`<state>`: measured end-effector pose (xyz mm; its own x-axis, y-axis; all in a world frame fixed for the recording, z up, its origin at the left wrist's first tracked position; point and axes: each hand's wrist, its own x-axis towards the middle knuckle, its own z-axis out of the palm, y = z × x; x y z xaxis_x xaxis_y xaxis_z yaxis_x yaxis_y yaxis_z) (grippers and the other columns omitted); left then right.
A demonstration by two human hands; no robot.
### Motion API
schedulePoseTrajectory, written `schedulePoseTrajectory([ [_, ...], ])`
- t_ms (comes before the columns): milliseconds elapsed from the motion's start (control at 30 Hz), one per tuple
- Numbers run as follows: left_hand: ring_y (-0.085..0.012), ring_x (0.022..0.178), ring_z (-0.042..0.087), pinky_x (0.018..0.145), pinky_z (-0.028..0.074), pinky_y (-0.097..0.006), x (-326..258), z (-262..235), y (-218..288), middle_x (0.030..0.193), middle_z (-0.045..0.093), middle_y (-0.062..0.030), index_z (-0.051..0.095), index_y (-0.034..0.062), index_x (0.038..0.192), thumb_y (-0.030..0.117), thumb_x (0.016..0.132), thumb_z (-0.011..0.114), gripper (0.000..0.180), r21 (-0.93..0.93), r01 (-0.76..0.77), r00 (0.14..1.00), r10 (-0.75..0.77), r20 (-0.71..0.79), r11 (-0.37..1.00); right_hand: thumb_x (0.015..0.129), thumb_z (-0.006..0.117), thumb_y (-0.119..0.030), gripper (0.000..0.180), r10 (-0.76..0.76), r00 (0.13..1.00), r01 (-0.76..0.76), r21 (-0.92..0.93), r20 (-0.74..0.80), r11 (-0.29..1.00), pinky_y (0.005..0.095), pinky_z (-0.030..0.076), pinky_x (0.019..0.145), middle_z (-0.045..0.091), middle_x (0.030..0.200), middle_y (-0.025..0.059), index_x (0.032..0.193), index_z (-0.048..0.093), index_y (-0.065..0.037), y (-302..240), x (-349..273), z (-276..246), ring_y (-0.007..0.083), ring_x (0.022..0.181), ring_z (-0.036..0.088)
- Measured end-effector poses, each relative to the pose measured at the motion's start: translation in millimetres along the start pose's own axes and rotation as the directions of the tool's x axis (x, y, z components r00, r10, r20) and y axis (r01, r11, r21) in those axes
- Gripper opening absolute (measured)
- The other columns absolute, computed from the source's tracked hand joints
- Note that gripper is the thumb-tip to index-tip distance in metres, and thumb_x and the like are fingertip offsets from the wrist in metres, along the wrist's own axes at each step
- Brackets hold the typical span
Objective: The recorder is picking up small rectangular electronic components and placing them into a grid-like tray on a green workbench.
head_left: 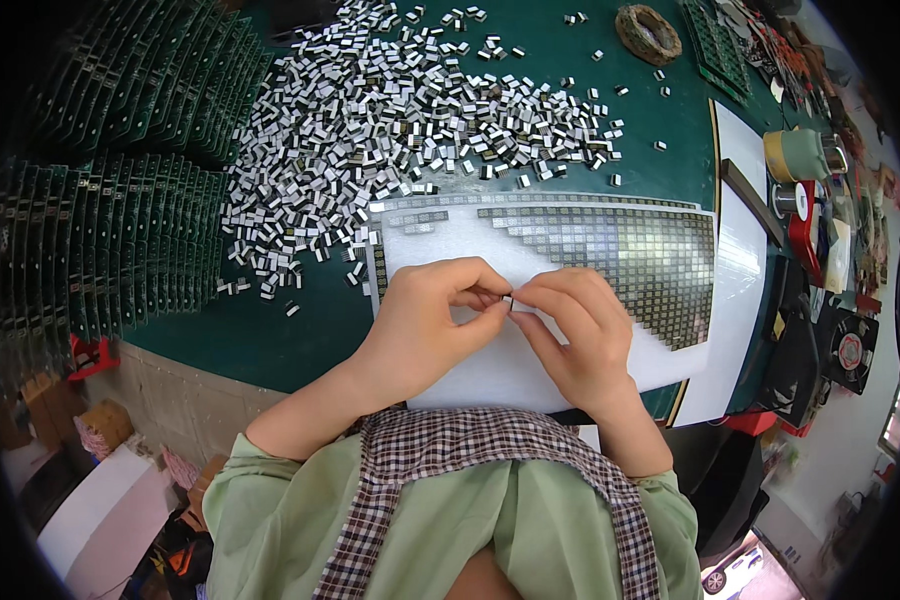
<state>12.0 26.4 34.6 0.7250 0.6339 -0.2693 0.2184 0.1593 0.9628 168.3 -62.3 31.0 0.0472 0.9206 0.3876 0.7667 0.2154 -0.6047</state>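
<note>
My left hand (435, 305) and my right hand (580, 325) meet fingertip to fingertip over a white sheet (450, 250). Pinched between them is a small black-and-white electronic component (509, 301), partly covered by the fingers. Small dark rectangular labels (610, 245) sit in close rows over the sheet's far and right parts, and a few lie at its far left. Beyond the sheet spreads a big heap of similar loose components (370, 130), some with metal pins showing.
Green circuit boards (100, 240) stand packed in rows at the left. A tape roll (648, 35) lies on the green table (540, 40) at the far right. Along the right side are a white board (740, 200), a solder spool (788, 202) and a small fan (850, 350).
</note>
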Motion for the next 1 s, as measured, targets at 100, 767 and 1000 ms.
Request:
schedulePoseTrajectory([
  [100,-0.0131,0.081,0.063,0.078,0.052,-0.027,-1,-6,1,0.085,0.066,-0.0094,0.064,-0.0038,0.089,-0.001,0.077,0.062,0.012,0.061,0.012,1.0,-0.012,0.003,0.998,0.064,0.072,0.0,0.024,0.061,0.997,-0.066,0.108,0.051,0.992,0.0315,0.047,0.061,0.061,0.083,0.0083,0.086,0.063,-0.004,3,1,0,0.0239,0.073,0.058],
  [767,-0.0206,0.078,0.061,0.066,0.05,-0.028,14,-42,-14,0.089,0.061,-0.0108,0.061,-0.0048,0.093,-0.001,0.075,0.064,0.019,0.72,-0.314,0.84,0.535,-0.094,0.619,0.067,0.074,0.0,0.024,0.354,0.934,-0.345,0.349,0.041,0.871,0.0264,0.049,0.064,0.062,0.085,0.0078,0.09,0.067,-0.002,11,-8,13,0.0162,0.076,0.06],
  [1000,-0.014,0.075,0.064,0.07,0.052,-0.025,5,-7,-27,0.086,0.066,-0.0107,0.062,-0.0063,0.1,0.0,0.082,0.063,0.019,-0.619,0.196,0.98,-0.131,0.149,0.761,0.062,0.075,0.001,0.026,0.132,0.989,-0.112,0.241,-0.072,0.964,0.0288,0.048,0.062,0.061,0.083,0.0087,0.086,0.065,-0.003,6,-5,10,0.0207,0.074,0.06],
])
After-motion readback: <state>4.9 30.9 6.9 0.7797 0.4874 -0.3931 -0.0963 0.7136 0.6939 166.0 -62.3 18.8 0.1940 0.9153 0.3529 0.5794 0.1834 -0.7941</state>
